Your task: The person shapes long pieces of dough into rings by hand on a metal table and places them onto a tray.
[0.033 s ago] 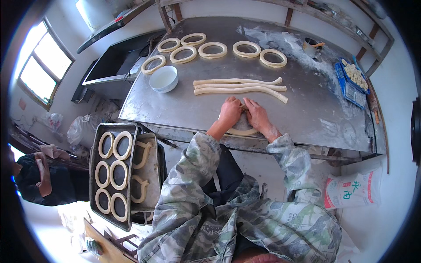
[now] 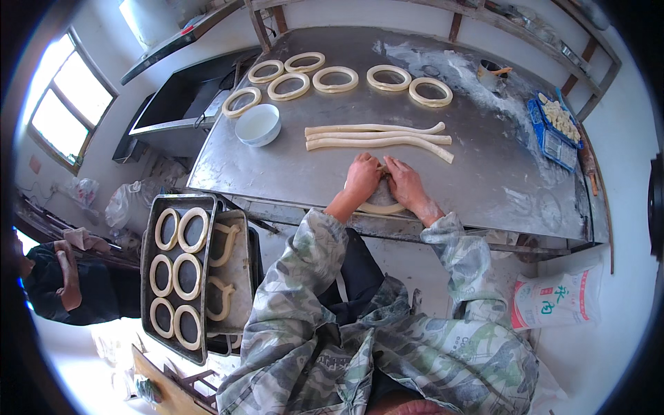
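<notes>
Near the front edge of the metal table [image 2: 270,173], a dough ring [image 2: 382,209] curves toward me. My left hand [image 2: 363,177] and my right hand [image 2: 407,182] are closed on its far side, fingertips almost meeting where the dough comes together. The fingers hide most of that join. Just beyond my hands, long dough ropes [image 2: 379,142] lie side by side, running left to right. Farther back rest several finished-looking dough rings [image 2: 337,88]. A pale blue bowl [image 2: 258,133] stands left of the ropes.
At lower left, a dark tray [image 2: 205,304] holds several dough rings, overlapping another tray [image 2: 242,277]. Blue packaging with dough bits [image 2: 560,124], a rolling pin [image 2: 588,169] and a cup [image 2: 490,72] are at right. A sack [image 2: 553,297] lies lower right; a person [image 2: 76,283] is at left.
</notes>
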`<state>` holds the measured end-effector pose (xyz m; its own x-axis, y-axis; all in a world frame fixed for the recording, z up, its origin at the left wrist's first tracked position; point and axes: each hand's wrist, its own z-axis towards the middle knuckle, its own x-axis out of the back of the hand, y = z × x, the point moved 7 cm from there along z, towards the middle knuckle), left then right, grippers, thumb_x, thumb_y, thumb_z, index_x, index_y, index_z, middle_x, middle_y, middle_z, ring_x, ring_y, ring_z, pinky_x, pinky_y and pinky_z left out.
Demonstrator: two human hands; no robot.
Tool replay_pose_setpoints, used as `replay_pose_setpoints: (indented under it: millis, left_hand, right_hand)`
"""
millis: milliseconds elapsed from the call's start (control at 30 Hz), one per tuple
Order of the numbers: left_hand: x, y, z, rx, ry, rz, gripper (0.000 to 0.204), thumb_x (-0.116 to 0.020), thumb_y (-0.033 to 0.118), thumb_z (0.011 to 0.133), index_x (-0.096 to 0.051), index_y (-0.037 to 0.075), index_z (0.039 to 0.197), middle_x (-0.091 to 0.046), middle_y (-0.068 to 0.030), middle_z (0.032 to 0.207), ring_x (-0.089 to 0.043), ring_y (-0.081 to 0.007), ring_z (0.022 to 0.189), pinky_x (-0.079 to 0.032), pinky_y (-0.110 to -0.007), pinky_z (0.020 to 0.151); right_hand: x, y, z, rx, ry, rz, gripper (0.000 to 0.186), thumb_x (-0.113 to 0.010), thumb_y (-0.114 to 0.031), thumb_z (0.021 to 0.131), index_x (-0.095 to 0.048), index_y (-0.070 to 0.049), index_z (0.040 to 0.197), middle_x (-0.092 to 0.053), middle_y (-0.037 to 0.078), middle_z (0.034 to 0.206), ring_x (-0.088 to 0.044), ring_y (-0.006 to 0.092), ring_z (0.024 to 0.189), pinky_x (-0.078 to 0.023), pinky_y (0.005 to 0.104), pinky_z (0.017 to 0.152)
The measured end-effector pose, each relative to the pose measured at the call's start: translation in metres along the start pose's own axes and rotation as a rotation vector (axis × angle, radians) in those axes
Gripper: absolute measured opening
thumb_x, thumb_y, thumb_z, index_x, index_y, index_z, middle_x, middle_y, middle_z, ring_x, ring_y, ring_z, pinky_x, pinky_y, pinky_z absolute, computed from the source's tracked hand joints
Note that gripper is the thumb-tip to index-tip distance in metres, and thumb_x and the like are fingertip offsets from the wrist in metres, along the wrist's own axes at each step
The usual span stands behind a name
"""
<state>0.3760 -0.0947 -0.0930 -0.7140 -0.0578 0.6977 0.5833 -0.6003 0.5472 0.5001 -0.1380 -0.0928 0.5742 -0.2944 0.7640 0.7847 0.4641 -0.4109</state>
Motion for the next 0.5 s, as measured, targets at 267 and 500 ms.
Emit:
replay_pose_setpoints:
  millis: [267, 500]
  left_hand:
    - [-0.002, -0.006, 0.001, 0.005, 0.013, 0.083, 0.013, -0.070, 0.010, 0.080, -0.067, 0.002, 0.089, -0.062, -0.0185, 0.097, -0.060, -0.0413, 0.098, -0.052, -0.051, 0.082]
    - [0.007, -0.010, -0.005, 0.005, 0.041, 0.057, 0.012, -0.069, 0.014, 0.082, -0.068, 0.003, 0.083, -0.064, -0.0181, 0.091, -0.062, -0.0407, 0.092, -0.052, -0.051, 0.080]
  right_hand:
    - [-0.006, -0.016, -0.004, 0.081, -0.092, -0.139, 0.050, -0.061, -0.011, 0.088, -0.052, 0.000, 0.136, -0.054, 0.021, 0.142, -0.050, 0.0352, 0.134, -0.041, 0.0481, 0.109]
    - [-0.007, -0.021, -0.006, 0.083, -0.150, -0.154, 0.057, -0.065, -0.020, 0.090, -0.049, 0.002, 0.139, -0.048, 0.022, 0.147, -0.043, 0.0353, 0.140, -0.037, 0.0503, 0.109]
